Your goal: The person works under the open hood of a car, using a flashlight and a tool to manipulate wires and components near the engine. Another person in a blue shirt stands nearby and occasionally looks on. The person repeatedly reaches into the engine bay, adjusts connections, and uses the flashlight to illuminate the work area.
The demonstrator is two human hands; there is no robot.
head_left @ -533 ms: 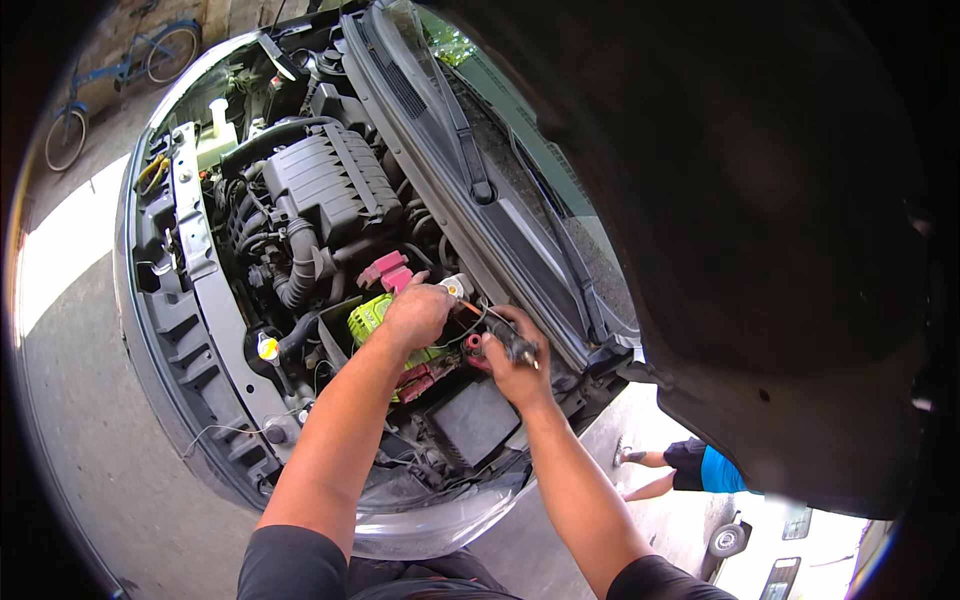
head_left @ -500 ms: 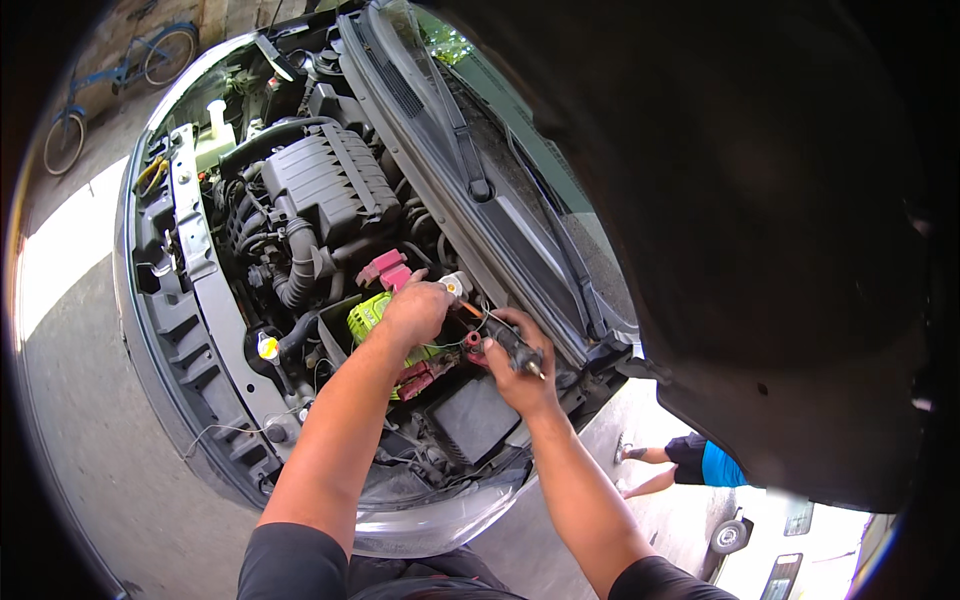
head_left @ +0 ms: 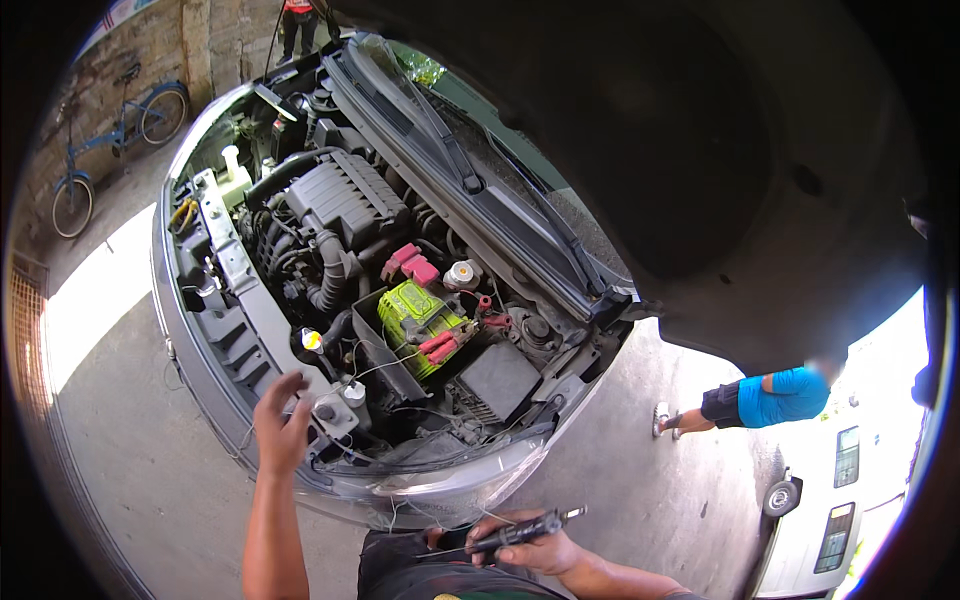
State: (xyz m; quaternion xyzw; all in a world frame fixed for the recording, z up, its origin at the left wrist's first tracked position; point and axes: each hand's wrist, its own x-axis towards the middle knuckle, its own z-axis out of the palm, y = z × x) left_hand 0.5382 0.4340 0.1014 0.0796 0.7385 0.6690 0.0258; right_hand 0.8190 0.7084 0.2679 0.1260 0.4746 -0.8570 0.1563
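Plainly, the hood is up and the engine bay lies exposed, so I count access as done. I see the yellow-green battery sitting in its black tray, right of the scene's middle. Red pieces rest at its near right side; I cannot tell whether they are clamped or just lying there. A pink-red cover stands off its far edge, and a thin pale wire runs leftward from the battery toward the car's front.

My right grip is closed around a dark pen-shaped tool, metal tip pointing right, held low at the near edge, well apart from the battery. My left grip is empty, fingers loosely spread, over the car's front edge at left. With both away from the battery, I judge nothing is being worked there at this instant; whether the connections are finished or incomplete, I cannot tell.
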